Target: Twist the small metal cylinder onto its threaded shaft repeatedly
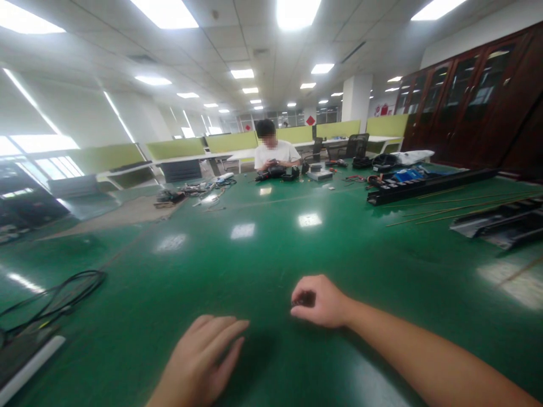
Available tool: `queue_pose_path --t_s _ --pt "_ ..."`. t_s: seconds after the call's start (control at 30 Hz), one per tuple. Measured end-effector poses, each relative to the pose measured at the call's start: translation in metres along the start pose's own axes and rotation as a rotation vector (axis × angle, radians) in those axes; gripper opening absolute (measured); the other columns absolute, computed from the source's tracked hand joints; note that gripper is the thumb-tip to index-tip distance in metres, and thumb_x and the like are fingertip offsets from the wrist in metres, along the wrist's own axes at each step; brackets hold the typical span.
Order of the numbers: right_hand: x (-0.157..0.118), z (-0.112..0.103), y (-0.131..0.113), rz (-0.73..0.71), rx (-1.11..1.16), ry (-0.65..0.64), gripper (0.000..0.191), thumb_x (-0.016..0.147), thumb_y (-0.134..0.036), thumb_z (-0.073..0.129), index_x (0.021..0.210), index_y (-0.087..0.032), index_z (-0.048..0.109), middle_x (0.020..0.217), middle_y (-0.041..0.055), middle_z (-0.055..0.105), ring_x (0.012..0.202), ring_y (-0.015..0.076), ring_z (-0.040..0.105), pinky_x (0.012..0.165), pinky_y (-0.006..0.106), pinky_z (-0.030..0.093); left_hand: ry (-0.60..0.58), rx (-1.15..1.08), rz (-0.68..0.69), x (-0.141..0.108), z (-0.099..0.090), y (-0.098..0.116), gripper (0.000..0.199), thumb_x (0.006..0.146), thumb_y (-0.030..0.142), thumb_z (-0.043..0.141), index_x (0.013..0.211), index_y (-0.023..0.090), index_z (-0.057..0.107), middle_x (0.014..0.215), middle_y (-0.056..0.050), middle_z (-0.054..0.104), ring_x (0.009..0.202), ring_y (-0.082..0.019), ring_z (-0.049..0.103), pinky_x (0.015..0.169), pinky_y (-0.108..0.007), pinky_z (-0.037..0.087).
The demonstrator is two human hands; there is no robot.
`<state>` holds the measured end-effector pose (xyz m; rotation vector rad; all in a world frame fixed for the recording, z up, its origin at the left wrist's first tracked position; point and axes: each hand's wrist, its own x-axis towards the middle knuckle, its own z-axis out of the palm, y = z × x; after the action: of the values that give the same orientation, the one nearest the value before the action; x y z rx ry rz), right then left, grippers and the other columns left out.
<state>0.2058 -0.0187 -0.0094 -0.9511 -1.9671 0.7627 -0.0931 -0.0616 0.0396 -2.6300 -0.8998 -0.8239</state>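
Right hand [321, 302]: curled, thumb and fingers around a small dark object [306, 299], presumably to secure it over the green tabletop [263, 265] | Left hand [206, 353]: loosely open, nothing visible in it, presumably unburdened for support.

Head view (1 camera), worn on the person's head: looking from above the near part of the green surface [271, 254], it faces forward and slightly downward. The left hand [203, 353] and right hand [321, 299] lie close to the lens, low in the field; a co-worker [280, 151] across the surface appears much farther off. The wide field reaches up to the ceiling [250, 37].
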Motion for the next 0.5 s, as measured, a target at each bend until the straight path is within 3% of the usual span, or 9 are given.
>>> queue_pose_path --t_s 0.1,0.2,0.37,0.5 --pt "0.001 0.001 0.003 0.101 0.213 -0.058 0.021 0.072 -0.033 0.077 0.078 -0.014 0.071 0.068 0.0006 0.065 0.059 0.0116 0.054 0.054 0.022 0.041 -0.08 -0.066 0.134 0.054 0.031 0.024 0.034 0.091 0.013 0.054 0.124 0.023 0.059 0.107 -0.007 0.068 0.088 -0.019 0.063 0.077 -0.033 0.049" --pt "0.003 0.004 0.009 0.117 0.309 -0.094 0.023 0.066 -0.032 0.08 0.068 -0.013 0.066 0.062 -0.0016 0.06 0.057 0.0109 0.052 0.053 0.021 0.039 -0.142 -0.118 0.211 0.082 0.057 0.035 0.029 0.093 0.011 0.049 0.118 0.022 0.061 0.102 -0.006 0.068 0.084 -0.017 0.062 0.071 -0.032 0.047" --pt "0.006 0.01 0.015 0.143 0.229 -0.06 0.016 0.067 -0.023 0.075 0.064 -0.013 0.062 0.059 -0.0036 0.057 0.056 0.0097 0.049 0.051 0.02 0.035 -0.248 -0.049 0.116 0.079 0.075 0.037 0.013 0.09 0.013 0.053 0.095 0.02 0.062 0.085 -0.003 0.065 0.074 -0.021 0.06 0.065 -0.035 0.046" --pt "0.004 0.009 0.012 0.133 0.235 -0.119 0.015 0.068 -0.025 0.077 0.068 -0.013 0.067 0.062 -0.003 0.059 0.057 0.0099 0.051 0.052 0.02 0.037 -0.237 -0.032 0.052 0.072 0.073 0.04 0.009 0.086 0.013 0.055 0.086 0.02 0.061 0.079 -0.003 0.065 0.071 -0.022 0.061 0.063 -0.035 0.05"
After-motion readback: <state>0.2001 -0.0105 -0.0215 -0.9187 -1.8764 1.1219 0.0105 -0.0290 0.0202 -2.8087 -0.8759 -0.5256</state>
